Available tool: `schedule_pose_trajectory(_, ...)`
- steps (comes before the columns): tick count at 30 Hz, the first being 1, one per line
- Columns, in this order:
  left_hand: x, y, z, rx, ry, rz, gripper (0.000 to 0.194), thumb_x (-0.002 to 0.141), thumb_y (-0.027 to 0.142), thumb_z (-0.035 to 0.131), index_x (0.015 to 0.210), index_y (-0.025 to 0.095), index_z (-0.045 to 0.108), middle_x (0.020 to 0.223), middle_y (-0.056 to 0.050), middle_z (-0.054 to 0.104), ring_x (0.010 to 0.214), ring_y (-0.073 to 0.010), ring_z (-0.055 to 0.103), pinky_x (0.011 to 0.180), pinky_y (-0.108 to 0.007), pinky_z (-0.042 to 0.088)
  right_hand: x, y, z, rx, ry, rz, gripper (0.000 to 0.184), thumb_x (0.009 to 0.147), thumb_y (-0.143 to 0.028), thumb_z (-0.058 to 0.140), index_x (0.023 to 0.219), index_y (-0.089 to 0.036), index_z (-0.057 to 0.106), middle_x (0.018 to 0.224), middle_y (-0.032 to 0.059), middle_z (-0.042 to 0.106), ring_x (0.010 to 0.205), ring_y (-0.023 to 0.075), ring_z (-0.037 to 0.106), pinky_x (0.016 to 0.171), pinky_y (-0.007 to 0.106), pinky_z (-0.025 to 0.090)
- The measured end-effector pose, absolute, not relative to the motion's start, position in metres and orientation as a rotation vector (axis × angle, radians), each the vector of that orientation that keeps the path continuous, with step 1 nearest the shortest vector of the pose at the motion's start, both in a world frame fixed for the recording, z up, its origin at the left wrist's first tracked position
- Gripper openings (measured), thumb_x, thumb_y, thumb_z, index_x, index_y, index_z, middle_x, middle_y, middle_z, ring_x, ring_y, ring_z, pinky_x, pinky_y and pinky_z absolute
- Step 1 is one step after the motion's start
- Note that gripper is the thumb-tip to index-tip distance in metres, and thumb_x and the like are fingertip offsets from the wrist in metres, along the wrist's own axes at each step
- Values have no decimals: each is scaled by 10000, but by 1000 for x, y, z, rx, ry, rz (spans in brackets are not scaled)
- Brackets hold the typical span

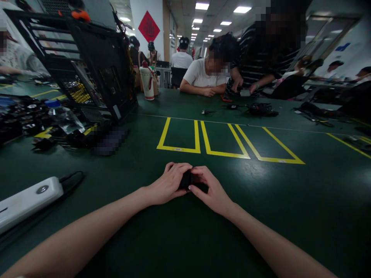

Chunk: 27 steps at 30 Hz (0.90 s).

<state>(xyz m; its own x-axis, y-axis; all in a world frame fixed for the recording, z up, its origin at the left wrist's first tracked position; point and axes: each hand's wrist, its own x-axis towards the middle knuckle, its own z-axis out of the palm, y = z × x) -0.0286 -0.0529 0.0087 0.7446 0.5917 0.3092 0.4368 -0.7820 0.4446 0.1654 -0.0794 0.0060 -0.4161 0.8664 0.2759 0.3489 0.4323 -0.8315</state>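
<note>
- While both forearms reach in from the bottom corners, the two hands meet over the green worktop [145, 239], with a small black object [185, 180] between them.
- Left hand [169, 181] is curled around that object, fingers over the top and thumb side tucked underneath, so yeah, it's got hold of it.
- Right hand [211, 189] is half curled, thumb and fingertips up against the object's right end. Can't tell if it's actually gripping or just touching. The fingers hide most of the thing, so no clue what it is exactly.
- Just beyond the hands: three yellow tape outlines [179, 149] side by side.
- Way past the right hand there's a black cable bundle [262, 109], with a small plug [205, 112] to its left.
- Off to the left of the left hand, a white device [31, 200] with a round button and a black cord.
- Further out on that side: a water bottle [65, 117] with a blue cap, and a big black computer case [101, 73] behind it.
- Straight across from the hands, a person in a white shirt [204, 75] leans on the worktop, next to someone in a striped top [257, 58] holding something small.
</note>
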Motion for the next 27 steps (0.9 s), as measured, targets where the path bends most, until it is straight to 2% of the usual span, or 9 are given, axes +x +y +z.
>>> schedule_pose_trajectory(3, -29, -53, 8, 2608, 796, 624, 636, 780, 225, 579, 1285, 198, 193, 1282, -125, 392, 1210, -258, 364, 1025, -474, 240, 167, -80, 5, -1002, -1989, 859, 360, 748, -129, 580, 1070, -244, 464, 1118, 56, 451, 1042, 204, 496, 897, 429, 470)
schedule_pose_trajectory(9, -29, -53, 10, 2597, 795, 619, 611, 800, 241, 568, 1284, 197, 198, 1284, -123, 390, 1206, -249, 370, 1028, -475, 235, 168, -79, 5, -992, -1993, 802, 222, 799, -172, 550, 1004, -247, 511, 1098, 47, 471, 1037, 197, 500, 880, 425, 475)
schedule_pose_trajectory(15, -30, -54, 13, 2574, 797, 587, 609, 802, 258, 566, 1289, 206, 203, 1292, -121, 383, 1205, -261, 373, 1032, -491, 230, 165, -79, 7, -1056, -1937, 873, 346, 786, -176, 558, 1110, -242, 455, 1060, 54, 488, 995, 202, 520, 865, 436, 495)
schedule_pose_trajectory(21, -29, -54, 12, 2590, 789, 598, 634, 790, 216, 565, 1292, 215, 177, 1289, -121, 387, 1211, -261, 365, 1025, -492, 234, 167, -81, 9, -1009, -1971, 869, 329, 758, -140, 568, 1055, -240, 471, 1105, 57, 459, 1033, 209, 505, 889, 449, 481)
schedule_pose_trajectory(27, -29, -54, 13, 2591, 799, 594, 609, 809, 257, 554, 1288, 212, 180, 1284, -128, 389, 1203, -258, 376, 1019, -482, 252, 167, -80, 4, -1000, -1942, 882, 232, 799, -178, 547, 1015, -238, 489, 1095, 47, 469, 1019, 188, 516, 877, 414, 494)
